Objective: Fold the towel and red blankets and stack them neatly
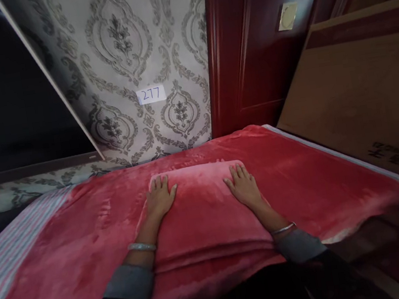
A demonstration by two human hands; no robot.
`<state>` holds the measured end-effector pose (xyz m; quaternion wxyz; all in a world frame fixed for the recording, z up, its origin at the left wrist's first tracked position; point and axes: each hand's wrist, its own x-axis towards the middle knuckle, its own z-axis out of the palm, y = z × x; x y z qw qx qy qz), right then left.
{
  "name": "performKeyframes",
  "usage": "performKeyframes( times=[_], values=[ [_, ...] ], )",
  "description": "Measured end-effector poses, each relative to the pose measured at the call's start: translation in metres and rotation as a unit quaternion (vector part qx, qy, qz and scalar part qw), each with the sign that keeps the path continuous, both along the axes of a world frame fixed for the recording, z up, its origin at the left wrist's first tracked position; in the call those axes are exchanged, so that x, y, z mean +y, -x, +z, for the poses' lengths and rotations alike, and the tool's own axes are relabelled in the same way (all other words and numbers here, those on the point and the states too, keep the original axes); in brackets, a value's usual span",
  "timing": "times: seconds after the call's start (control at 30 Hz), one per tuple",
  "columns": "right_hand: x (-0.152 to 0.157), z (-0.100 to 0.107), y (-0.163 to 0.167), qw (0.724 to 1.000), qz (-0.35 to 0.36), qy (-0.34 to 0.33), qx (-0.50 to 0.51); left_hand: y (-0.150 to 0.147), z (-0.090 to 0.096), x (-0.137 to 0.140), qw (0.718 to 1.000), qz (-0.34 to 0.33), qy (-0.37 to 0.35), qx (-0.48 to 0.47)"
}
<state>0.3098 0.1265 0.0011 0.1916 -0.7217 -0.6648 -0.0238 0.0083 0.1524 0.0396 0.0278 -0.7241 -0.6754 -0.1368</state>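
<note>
While both palms lie face down with fingers spread, each grip is wide and closed around nothing. The left hand (160, 199) presses on the far left corner of a folded red blanket (205, 216), the right hand (244, 187) on its far right corner. The blanket lies mid-width on a red spread (299, 164), its far end near the spread's far edge and stacked folds showing at its near end. Striped cloth (21, 236) shows along the spread's left edge; a cardboard panel (369, 84) stands beyond the right edge.
</note>
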Motion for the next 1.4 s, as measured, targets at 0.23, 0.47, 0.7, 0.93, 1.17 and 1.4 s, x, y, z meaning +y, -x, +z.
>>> performKeyframes(
  times=[0.23, 0.47, 0.7, 0.93, 1.17, 1.4],
  values=[
    [-0.002, 0.006, -0.001, 1.0, 0.003, 0.016, 0.004, 0.0, -0.001, 0.0, 1.0, -0.01, -0.017, 0.003],
    [-0.006, 0.013, 0.001, 1.0, -0.006, 0.03, 0.001, -0.001, 0.004, -0.003, 1.0, -0.011, -0.015, 0.001],
    [-0.008, 0.018, 0.005, 0.999, -0.015, 0.042, -0.006, -0.002, 0.003, -0.003, 1.0, -0.008, -0.005, -0.006],
    [-0.029, 0.056, 0.011, 0.997, 0.008, 0.078, -0.004, -0.012, 0.041, -0.024, 1.0, -0.01, 0.009, -0.002],
    [-0.086, 0.046, 0.04, 0.987, 0.148, 0.044, -0.038, -0.049, 0.027, -0.101, 0.978, -0.196, 0.001, 0.072],
    [-0.096, 0.026, 0.046, 0.987, 0.147, 0.049, -0.04, -0.055, -0.006, -0.113, 0.977, -0.196, 0.015, 0.084]
  ],
)
